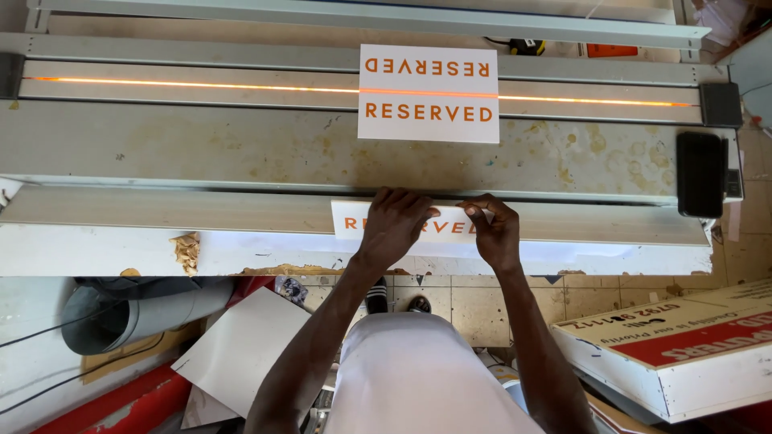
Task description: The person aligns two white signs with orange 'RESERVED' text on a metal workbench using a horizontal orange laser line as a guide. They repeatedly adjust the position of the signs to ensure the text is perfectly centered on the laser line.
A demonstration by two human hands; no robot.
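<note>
Both hands pressed on a white sign panel with orange letters (410, 223) at the near edge of the counter (201, 153). The left hand (396, 223) lay flat over the lettering; the right hand (492, 229) pinched the panel's right end. A second panel (428, 93) lay across the glowing orange heating strip (201, 84) near the far edge, seemingly not yet bent. No container held anything; a cardboard box (683, 345) sat on the floor, contents hidden.
</note>
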